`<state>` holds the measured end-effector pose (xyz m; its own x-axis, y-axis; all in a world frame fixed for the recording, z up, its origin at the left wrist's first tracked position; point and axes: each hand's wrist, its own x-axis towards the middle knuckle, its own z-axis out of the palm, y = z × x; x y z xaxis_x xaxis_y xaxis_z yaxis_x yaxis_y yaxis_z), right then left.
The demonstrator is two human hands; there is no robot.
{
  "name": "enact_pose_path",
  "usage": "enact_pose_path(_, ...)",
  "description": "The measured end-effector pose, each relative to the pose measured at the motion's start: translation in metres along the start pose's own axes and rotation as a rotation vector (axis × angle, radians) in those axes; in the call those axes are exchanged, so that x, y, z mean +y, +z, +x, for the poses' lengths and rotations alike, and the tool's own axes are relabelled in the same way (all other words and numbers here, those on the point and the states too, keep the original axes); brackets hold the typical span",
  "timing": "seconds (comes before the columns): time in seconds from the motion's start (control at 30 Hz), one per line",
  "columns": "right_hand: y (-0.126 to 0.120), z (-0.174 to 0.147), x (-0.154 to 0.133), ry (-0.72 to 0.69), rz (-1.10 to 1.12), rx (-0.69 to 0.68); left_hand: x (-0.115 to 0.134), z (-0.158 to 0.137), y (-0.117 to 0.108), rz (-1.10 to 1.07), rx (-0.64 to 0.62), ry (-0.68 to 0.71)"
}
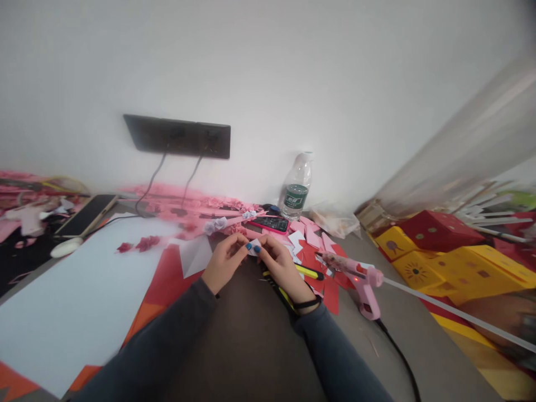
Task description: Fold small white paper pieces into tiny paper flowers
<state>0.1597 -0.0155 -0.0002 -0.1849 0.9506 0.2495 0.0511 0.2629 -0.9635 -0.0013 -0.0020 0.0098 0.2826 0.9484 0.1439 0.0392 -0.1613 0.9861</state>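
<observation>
my left hand (225, 261) and right hand (285, 269) pinch 1 small pale paper (253, 252); pressing too hard could crease it.

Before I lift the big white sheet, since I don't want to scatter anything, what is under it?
Red paper and orange paper stick out from beneath the white sheet. How far they reach, and whether anything else lies there, is covered.
</observation>
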Motion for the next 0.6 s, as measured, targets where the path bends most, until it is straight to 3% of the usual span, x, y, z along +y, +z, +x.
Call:
enact_pose_path(0.23,-0.0006,0.0019,-0.0016,-0.013,0.121,0.089,-0.0066,0.0024,-0.003,-0.113,0.105,-0.045)
enact_pose_path(0.6,-0.0007,0.0028,0.0028,0.005,0.134,0.141,-0.0054,0.0011,-0.0013,-0.113,0.029,-0.072)
